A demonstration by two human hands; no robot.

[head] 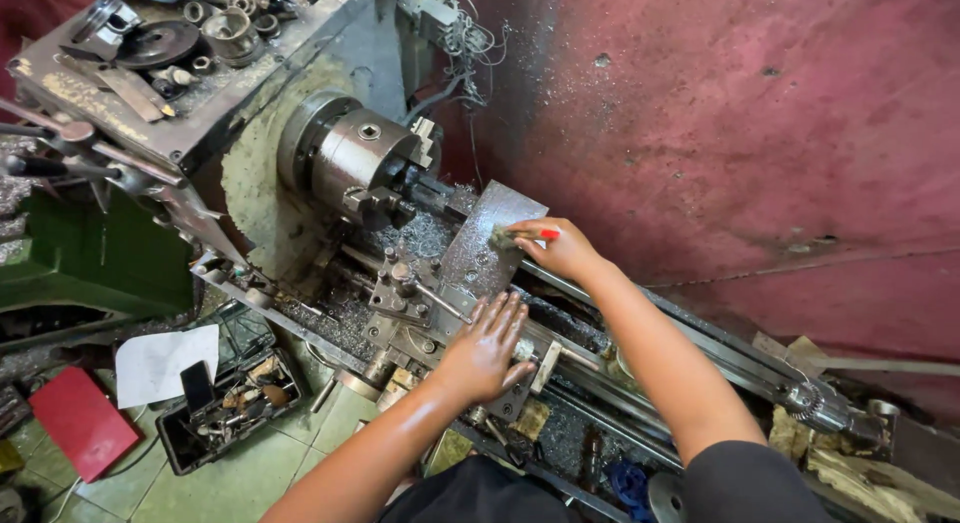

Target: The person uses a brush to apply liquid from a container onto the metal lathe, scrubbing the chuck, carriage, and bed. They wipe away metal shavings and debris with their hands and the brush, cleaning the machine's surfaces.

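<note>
I stand over an old metal lathe. My right hand (pixel 560 247) grips a small brush (pixel 515 237) with a red handle and presses its bristles on a flat steel plate (pixel 480 251) on the carriage. Fingers spread, my left hand (pixel 487 345) rests flat on the carriage beside the tool post (pixel 400 285). The three-jaw chuck (pixel 362 163) sits to the left of the plate. Metal chips (pixel 420 235) cover the bed around the tool post.
The headstock top (pixel 150 58) holds rings, gears and loose tools. On the tiled floor stand a black toolbox (pixel 225 403), a white sheet (pixel 160 363) and a red flat object (pixel 82 423). A red chip-speckled wall (pixel 750 133) rises behind the lathe. The tailstock end (pixel 825 408) lies at right.
</note>
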